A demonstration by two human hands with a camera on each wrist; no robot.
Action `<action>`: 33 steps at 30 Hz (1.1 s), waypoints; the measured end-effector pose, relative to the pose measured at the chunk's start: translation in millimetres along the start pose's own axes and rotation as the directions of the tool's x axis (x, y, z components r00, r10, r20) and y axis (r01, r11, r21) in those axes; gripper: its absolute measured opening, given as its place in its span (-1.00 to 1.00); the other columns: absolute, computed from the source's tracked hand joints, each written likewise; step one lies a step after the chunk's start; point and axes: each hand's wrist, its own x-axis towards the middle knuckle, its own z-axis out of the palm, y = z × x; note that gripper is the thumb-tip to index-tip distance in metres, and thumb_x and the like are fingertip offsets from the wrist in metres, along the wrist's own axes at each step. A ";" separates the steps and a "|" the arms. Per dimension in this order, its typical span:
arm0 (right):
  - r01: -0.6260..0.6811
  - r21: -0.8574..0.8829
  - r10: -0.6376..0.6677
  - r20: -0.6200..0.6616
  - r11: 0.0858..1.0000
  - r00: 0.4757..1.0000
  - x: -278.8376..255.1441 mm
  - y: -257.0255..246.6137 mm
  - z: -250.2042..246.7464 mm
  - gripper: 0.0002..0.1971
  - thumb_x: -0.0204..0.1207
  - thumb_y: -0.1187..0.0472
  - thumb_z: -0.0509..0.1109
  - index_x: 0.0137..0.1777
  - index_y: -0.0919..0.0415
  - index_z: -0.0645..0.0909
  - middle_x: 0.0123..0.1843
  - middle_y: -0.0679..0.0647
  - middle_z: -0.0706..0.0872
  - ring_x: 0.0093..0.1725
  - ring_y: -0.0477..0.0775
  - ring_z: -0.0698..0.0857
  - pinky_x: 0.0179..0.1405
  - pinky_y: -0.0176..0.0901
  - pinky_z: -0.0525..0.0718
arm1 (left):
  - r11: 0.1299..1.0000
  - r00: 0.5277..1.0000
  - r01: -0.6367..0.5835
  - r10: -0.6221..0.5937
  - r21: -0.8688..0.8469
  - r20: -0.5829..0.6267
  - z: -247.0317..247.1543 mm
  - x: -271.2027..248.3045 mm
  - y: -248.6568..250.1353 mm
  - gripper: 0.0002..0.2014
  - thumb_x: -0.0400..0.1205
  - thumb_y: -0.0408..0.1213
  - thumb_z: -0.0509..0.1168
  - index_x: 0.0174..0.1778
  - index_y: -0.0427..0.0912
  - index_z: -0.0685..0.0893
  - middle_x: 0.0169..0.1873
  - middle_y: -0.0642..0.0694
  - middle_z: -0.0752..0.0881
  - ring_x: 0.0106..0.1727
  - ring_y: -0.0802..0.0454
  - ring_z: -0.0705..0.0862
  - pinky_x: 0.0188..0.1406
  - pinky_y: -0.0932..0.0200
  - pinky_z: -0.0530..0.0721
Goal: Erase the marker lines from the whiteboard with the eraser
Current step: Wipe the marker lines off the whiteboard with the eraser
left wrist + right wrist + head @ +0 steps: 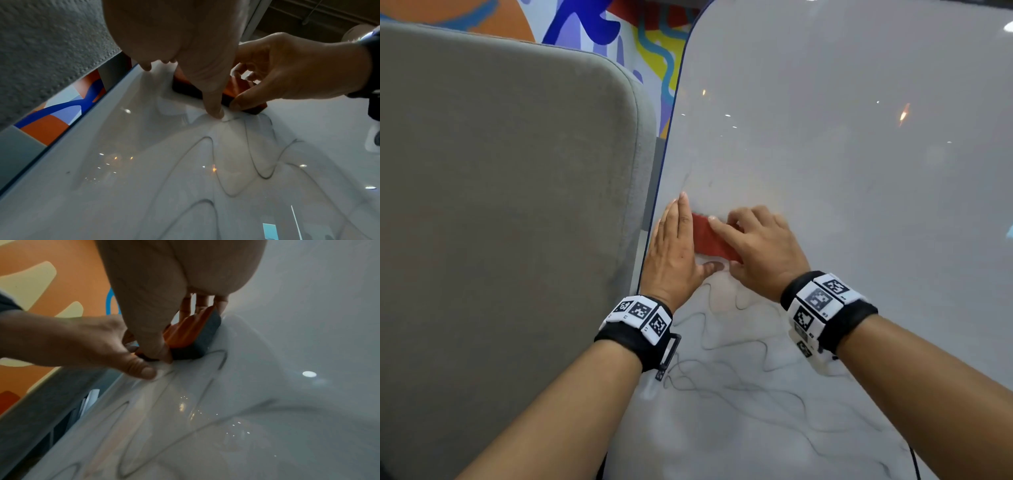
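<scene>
A glossy whiteboard point(842, 154) fills the right of the head view, with thin dark wavy marker lines point(739, 370) across its lower part. A red-topped eraser point(710, 238) with a dark felt pad point(197, 340) lies against the board just above the lines. My right hand point(746, 240) grips it, index finger along the top and thumb point(158, 347) at its lower edge. My left hand point(676, 243) lies flat on the board beside the eraser's left end, fingers straight, thumb point(213, 105) pressing the board just below it. Faint smudges remain above the eraser.
A grey upholstered panel point(500, 205) stands close along the board's dark left edge point(659, 192). A colourful mural wall point(592, 27) shows behind both. Ceiling lights reflect on the board point(904, 114).
</scene>
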 end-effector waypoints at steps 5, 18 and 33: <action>-0.151 -0.019 0.149 -0.096 0.988 0.984 19.7 8.9 -9.6 -0.16 0.08 0.14 0.63 0.47 0.10 0.56 0.16 0.15 0.63 0.07 0.30 0.59 -0.08 0.08 0.56 | 0.999 0.998 0.034 -0.034 0.004 0.049 -2.8 -1.6 -0.8 0.27 0.40 0.09 0.58 0.73 -0.19 -0.24 0.74 -0.14 0.00 0.74 -0.02 -0.01 0.67 0.09 0.05; -0.254 0.043 0.257 -0.143 0.966 0.956 -2.1 -13.3 14.0 -0.17 0.11 0.13 0.62 0.49 0.08 0.54 0.19 0.15 0.62 0.10 0.28 0.55 -0.03 0.08 0.52 | 1.000 0.999 0.005 -0.004 -0.016 0.050 0.0 -4.1 -9.4 0.23 0.41 0.00 0.61 0.74 -0.18 -0.16 0.73 -0.13 0.04 0.73 -0.01 0.05 0.67 0.01 0.22; -0.440 0.223 0.480 -0.172 0.870 0.860 -55.7 -61.7 48.2 -0.20 0.16 0.18 0.61 0.50 0.09 0.54 0.19 0.15 0.57 0.10 0.21 0.46 -0.03 0.06 0.50 | 0.979 0.981 -0.163 0.146 0.125 0.131 -2.9 -19.9 -35.1 0.19 0.36 -0.10 0.63 0.74 -0.21 -0.05 0.70 -0.14 0.10 0.72 -0.07 0.08 0.68 -0.10 0.22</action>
